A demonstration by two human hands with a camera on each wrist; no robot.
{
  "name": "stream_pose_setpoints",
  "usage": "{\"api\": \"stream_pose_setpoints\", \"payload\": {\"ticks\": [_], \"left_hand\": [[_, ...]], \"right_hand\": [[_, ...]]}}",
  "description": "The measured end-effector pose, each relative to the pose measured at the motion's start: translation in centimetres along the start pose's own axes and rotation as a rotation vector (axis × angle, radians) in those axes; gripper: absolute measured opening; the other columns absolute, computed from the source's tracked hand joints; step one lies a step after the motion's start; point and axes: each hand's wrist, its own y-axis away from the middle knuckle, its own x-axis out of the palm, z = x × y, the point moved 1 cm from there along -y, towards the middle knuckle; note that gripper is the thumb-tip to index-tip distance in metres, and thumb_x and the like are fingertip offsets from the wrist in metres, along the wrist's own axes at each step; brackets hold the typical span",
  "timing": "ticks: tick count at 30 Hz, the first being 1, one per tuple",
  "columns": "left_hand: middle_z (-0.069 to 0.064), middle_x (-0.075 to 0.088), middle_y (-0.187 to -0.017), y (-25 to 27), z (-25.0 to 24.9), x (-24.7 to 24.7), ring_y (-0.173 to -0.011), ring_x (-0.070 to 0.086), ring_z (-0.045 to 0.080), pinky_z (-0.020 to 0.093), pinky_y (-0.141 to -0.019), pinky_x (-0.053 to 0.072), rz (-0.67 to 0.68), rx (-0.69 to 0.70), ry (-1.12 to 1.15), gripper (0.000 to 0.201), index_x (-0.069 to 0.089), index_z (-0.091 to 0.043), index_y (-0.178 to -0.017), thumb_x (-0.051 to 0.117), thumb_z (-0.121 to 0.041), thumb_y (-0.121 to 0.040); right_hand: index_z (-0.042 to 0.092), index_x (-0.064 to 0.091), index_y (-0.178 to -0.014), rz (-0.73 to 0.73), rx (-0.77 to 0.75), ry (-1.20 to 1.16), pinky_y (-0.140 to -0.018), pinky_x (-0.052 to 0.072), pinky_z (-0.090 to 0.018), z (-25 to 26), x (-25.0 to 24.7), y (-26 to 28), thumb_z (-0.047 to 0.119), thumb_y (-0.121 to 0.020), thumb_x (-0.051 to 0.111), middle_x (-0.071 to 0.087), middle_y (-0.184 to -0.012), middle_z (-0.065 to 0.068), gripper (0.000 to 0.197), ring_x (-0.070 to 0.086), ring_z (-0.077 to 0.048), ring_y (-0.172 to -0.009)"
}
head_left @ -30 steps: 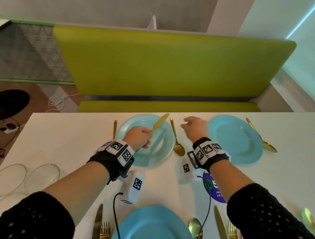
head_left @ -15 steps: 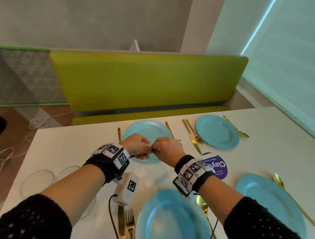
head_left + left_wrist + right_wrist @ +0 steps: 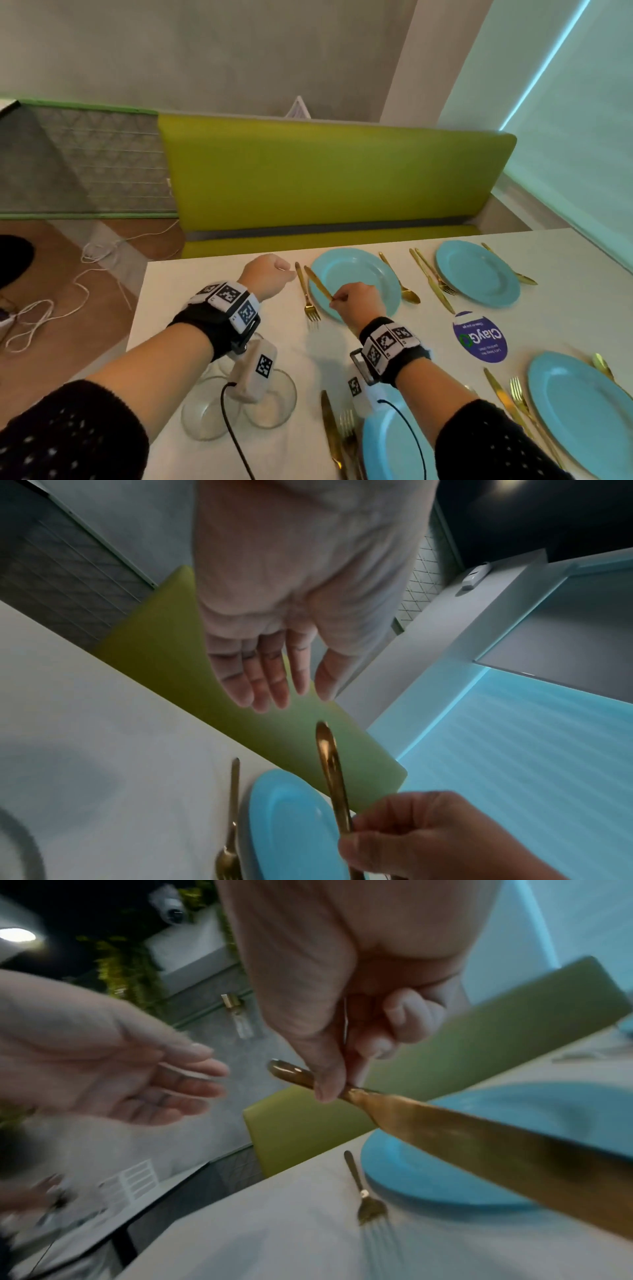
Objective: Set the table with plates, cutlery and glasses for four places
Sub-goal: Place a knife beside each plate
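My right hand (image 3: 334, 298) pinches the handle of a gold knife (image 3: 318, 282) between thumb and fingers. The blade slants up to the left over the left rim of the far-left blue plate (image 3: 363, 274). In the right wrist view the thumb presses on the knife (image 3: 479, 1139) above that plate (image 3: 514, 1123). My left hand (image 3: 287, 272) hovers empty beside the plate, near the table's far edge. The left wrist view shows this hand (image 3: 294, 696) with its fingers straight. A gold fork (image 3: 306, 294) lies on the table left of the plate, below the knife.
A gold spoon (image 3: 400, 281) lies right of the far-left plate. Three more blue plates (image 3: 478, 270) (image 3: 582, 421) (image 3: 387, 445) have cutlery beside them. Clear glasses (image 3: 205, 418) (image 3: 270, 401) stand under my left forearm. A purple sticker (image 3: 479, 337) marks the table middle; a green bench (image 3: 325, 181) runs behind.
The knife has passed from my left hand to my right. The left hand let go, opened and drew away to the left. The head view has swung left.
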Motion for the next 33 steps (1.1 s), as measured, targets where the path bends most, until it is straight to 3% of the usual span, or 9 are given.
{"api": "stream_pose_setpoints", "payload": {"ticks": [6,9,10,12,14,16,20,27,33], "left_hand": [[0.011,0.062,-0.122,-2.0,1.8,-3.4,-0.115,0.056,0.031,0.043,-0.101,0.046,0.008,-0.014,0.062,0.023,0.064,-0.010,-0.108,0.057,-0.023,-0.090],[0.011,0.065,-0.113,-3.0,2.5,-4.2,-0.109,0.060,0.029,0.042,-0.098,0.049,0.012,-0.032,0.114,0.015,0.062,-0.013,-0.101,0.056,-0.022,-0.091],[0.011,0.065,-0.108,-3.4,2.8,-4.4,-0.105,0.062,0.028,0.039,-0.095,0.051,0.014,-0.039,0.135,0.014,0.062,-0.013,-0.100,0.056,-0.021,-0.091],[0.009,0.063,-0.099,-3.9,3.3,-4.8,-0.092,0.062,0.024,0.034,-0.082,0.052,0.020,-0.053,0.184,0.017,0.062,-0.010,-0.104,0.055,-0.019,-0.091],[0.008,0.061,-0.096,-4.5,3.8,-5.2,-0.086,0.059,0.021,0.027,-0.069,0.050,0.023,-0.057,0.218,0.014,0.061,-0.010,-0.102,0.054,-0.018,-0.091],[0.007,0.061,-0.095,-5.0,4.2,-5.6,-0.083,0.059,0.020,0.024,-0.063,0.047,0.014,-0.061,0.242,0.009,0.059,-0.013,-0.098,0.054,-0.017,-0.091],[0.004,0.060,-0.092,-5.9,5.0,-6.2,-0.080,0.059,0.018,0.023,-0.062,0.047,0.005,-0.075,0.284,0.006,0.058,-0.014,-0.095,0.054,-0.015,-0.091],[-0.001,0.060,-0.087,-6.8,5.5,-6.2,-0.080,0.060,0.017,0.024,-0.065,0.048,0.008,-0.085,0.314,0.005,0.059,-0.015,-0.093,0.054,-0.014,-0.091],[-0.004,0.059,-0.084,-7.1,5.5,-6.2,-0.076,0.060,0.014,0.023,-0.064,0.048,0.009,-0.081,0.320,0.008,0.058,-0.018,-0.087,0.054,-0.012,-0.091]], "right_hand": [[0.006,0.067,-0.097,0.110,0.060,0.164,-0.080,0.051,-0.027,3.5,3.8,-4.3,0.023,-0.093,0.046,0.066,-0.100,-0.008,0.027,0.063,-0.026,-0.102],[0.008,0.063,-0.100,0.211,0.108,0.247,-0.055,0.038,-0.021,4.9,5.8,-6.4,0.035,-0.092,0.052,0.064,-0.092,-0.004,0.031,0.061,-0.022,-0.097],[0.009,0.062,-0.099,0.226,0.145,0.234,-0.054,0.036,-0.021,5.2,6.3,-6.9,0.036,-0.091,0.055,0.061,-0.086,-0.002,0.029,0.061,-0.021,-0.095],[0.008,0.062,-0.103,0.243,0.213,0.211,-0.062,0.039,-0.022,5.6,7.4,-7.9,0.033,-0.089,0.057,0.060,-0.090,-0.003,0.030,0.063,-0.020,-0.100],[0.005,0.062,-0.108,0.241,0.261,0.173,-0.061,0.040,-0.021,5.8,8.3,-8.7,0.029,-0.088,0.058,0.061,-0.096,-0.005,0.031,0.063,-0.020,-0.102],[0.005,0.062,-0.109,0.220,0.285,0.145,-0.060,0.042,-0.022,6.0,9.0,-9.3,0.026,-0.089,0.057,0.064,-0.103,-0.006,0.030,0.064,-0.020,-0.103],[0.005,0.061,-0.110,0.155,0.328,0.094,-0.081,0.049,-0.025,5.9,9.7,-10.3,0.023,-0.093,0.053,0.064,-0.117,-0.007,0.026,0.062,-0.022,-0.109],[0.003,0.066,-0.095,0.062,0.390,0.037,-0.077,0.054,-0.031,6.0,10.1,-11.1,0.014,-0.087,0.057,0.070,-0.101,-0.012,0.016,0.068,-0.028,-0.095],[0.002,0.065,-0.097,0.032,0.387,0.025,-0.077,0.054,-0.032,5.9,9.9,-11.4,0.010,-0.089,0.053,0.069,-0.103,-0.013,0.016,0.067,-0.029,-0.097]]}}
